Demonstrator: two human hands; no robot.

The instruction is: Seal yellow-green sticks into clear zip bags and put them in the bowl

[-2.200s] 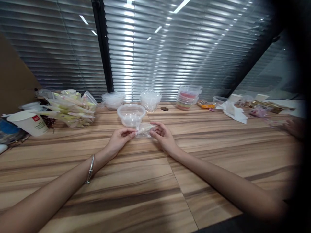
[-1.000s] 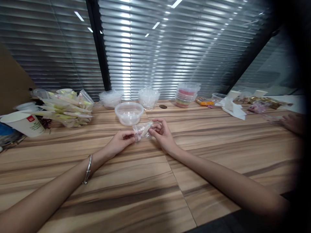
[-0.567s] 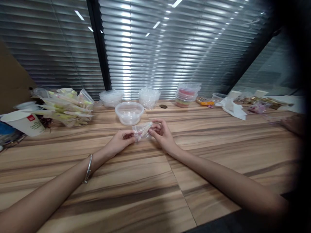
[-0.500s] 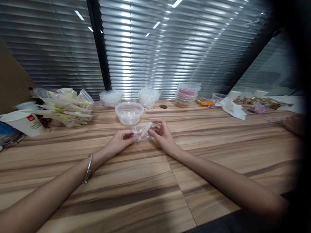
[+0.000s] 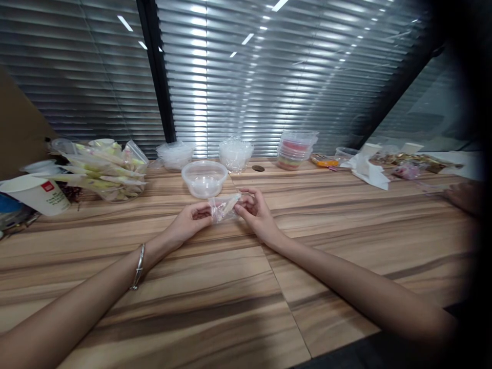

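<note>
Between my two hands, a small clear plastic bag (image 5: 223, 209) is held just above the wooden table. Something pale and slim lies inside it, with a bit of pink; I cannot make out its kind. My left hand (image 5: 190, 221) pinches the bag's left edge between thumb and fingers. On the other side, my right hand (image 5: 258, 215) grips the right end with thumb and fingertips. Just behind the bag stands a clear round plastic bowl (image 5: 205, 180), with nothing visible in it.
At the left stand a paper cup (image 5: 42, 196) and a container heaped with filled piping bags (image 5: 115, 177). Along the window are stacked clear bowls (image 5: 175, 155), wrapped bowls (image 5: 236, 155) and tubs with coloured contents (image 5: 295, 151). Tissue (image 5: 367, 171) and another person's hand (image 5: 463, 197) are at the right.
My left fingers have shifted slightly toward the bag's edge, and the bag looks flatter, with its contents showing more. My right hand stays in place.
</note>
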